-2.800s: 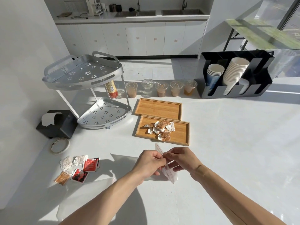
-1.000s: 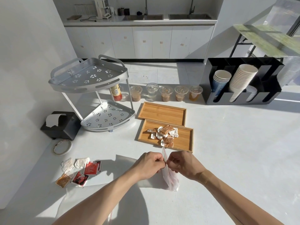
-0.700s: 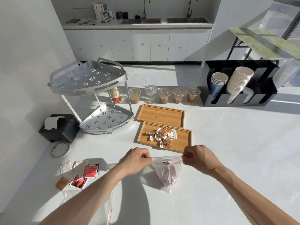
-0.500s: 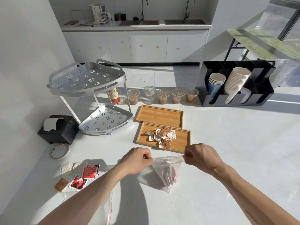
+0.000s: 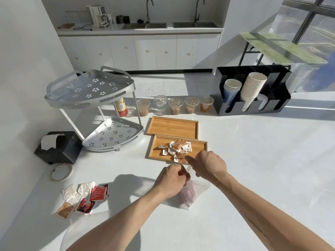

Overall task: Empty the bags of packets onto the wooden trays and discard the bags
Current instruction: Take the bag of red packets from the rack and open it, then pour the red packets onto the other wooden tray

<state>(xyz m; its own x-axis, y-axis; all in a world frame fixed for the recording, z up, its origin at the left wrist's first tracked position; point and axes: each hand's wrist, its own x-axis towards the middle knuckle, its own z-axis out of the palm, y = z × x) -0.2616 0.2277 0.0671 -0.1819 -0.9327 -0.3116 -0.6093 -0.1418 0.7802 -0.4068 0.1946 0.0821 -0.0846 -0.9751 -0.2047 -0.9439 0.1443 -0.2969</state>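
My left hand (image 5: 171, 181) and my right hand (image 5: 208, 164) both pinch the top edge of a clear plastic bag (image 5: 192, 194) with reddish packets inside, held just above the white counter. The bag hangs down below my hands. Right behind them lies the near wooden tray (image 5: 201, 151), which carries a pile of brown and white packets (image 5: 176, 150). The far wooden tray (image 5: 172, 126) lies bare behind it. Another clear bag (image 5: 72, 225) lies flat at the lower left.
Loose red, brown and white packets (image 5: 85, 196) lie at the left beside a tape roll (image 5: 61, 172) and a black tissue box (image 5: 58, 147). A two-tier metal rack (image 5: 94, 107), several lidded cups (image 5: 175, 105) and a black cup holder (image 5: 253, 91) stand behind.
My hands had pulled the bag's mouth wide apart; now they have come back together at its top, the right hand forward over the near tray's edge.
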